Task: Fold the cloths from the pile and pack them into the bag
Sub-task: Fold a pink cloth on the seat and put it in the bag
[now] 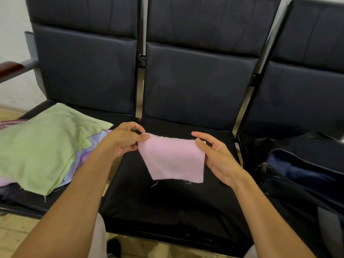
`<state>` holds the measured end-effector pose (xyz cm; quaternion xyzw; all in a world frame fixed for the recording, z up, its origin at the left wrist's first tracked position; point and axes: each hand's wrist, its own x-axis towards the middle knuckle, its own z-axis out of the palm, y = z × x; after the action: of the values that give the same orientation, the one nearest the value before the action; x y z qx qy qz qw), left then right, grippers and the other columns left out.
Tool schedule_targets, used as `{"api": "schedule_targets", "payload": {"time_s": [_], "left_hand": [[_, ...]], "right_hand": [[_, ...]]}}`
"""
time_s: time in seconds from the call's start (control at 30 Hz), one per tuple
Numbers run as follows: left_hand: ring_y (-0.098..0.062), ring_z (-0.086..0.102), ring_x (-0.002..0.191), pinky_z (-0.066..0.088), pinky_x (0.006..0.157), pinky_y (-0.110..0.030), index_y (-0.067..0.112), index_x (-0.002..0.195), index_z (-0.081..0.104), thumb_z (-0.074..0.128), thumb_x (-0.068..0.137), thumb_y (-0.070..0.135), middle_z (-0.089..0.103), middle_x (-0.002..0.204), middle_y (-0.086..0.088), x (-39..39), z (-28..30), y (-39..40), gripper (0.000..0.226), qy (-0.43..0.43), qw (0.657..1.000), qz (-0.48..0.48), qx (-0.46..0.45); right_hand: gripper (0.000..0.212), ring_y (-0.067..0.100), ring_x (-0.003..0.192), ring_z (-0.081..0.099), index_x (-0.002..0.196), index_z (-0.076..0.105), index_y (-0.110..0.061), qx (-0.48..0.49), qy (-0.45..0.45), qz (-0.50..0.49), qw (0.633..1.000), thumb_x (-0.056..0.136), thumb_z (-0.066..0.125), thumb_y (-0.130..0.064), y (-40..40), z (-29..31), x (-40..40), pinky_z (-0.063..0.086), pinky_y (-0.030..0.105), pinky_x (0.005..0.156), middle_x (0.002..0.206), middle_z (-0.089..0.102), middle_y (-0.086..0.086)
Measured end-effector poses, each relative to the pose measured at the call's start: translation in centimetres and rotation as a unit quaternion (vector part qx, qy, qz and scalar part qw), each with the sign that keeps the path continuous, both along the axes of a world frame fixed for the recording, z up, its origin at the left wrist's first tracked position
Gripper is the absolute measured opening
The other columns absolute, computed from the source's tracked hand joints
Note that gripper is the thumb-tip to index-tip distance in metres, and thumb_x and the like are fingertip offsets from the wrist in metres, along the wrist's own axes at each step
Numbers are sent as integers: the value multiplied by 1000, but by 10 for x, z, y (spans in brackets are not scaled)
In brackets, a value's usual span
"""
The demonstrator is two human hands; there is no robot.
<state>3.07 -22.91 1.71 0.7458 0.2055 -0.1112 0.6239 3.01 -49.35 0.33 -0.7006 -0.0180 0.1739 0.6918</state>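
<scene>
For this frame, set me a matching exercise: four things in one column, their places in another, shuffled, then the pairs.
Things:
1. pink cloth
2. green cloth
3. bag
4. left hand

Places:
A. top of the pile on the left seat
B. unzipped on the right seat
C. held over the middle seat
D. pinching the cloth's upper left corner

Pairs: 1-C, 2-A, 3-B, 4-D

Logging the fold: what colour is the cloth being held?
Pale pink cloth, clearest in the head view.
</scene>
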Motion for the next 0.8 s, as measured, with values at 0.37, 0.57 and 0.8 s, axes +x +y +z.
{"api": "schedule_targets", "payload": {"time_s": [0.37, 0.57, 0.8], "left_hand": [[-24, 60, 98, 53, 74, -35, 14, 105, 58, 59, 91, -1, 61, 117, -17, 4, -3, 2, 21, -60, 994, 80, 45], [-24, 59, 104, 53, 79, -36, 12, 113, 60, 52, 90, -13, 61, 106, -9, 2, 5, 6, 34, -40, 998, 44, 10], [-23, 60, 98, 53, 84, -38, 10, 108, 60, 56, 90, -9, 62, 93, -5, 6, 2, 4, 26, -74, 994, 62, 53]], "right_hand": [[27, 15, 99, 70, 110, 74, -20, -55, 10, 56, 997, 104, 49, -26, 13, -3, -7, 56, 28, 83, 101, 74, -3], [27, 20, 88, 65, 112, 72, -23, -46, 4, 39, 998, 105, 45, -23, 12, -2, -6, 53, 32, 75, 98, 70, 4], [24, 19, 106, 68, 109, 75, -15, 0, 35, 39, 999, 102, 52, -20, 12, -2, -6, 58, 31, 89, 109, 73, 2]]}}
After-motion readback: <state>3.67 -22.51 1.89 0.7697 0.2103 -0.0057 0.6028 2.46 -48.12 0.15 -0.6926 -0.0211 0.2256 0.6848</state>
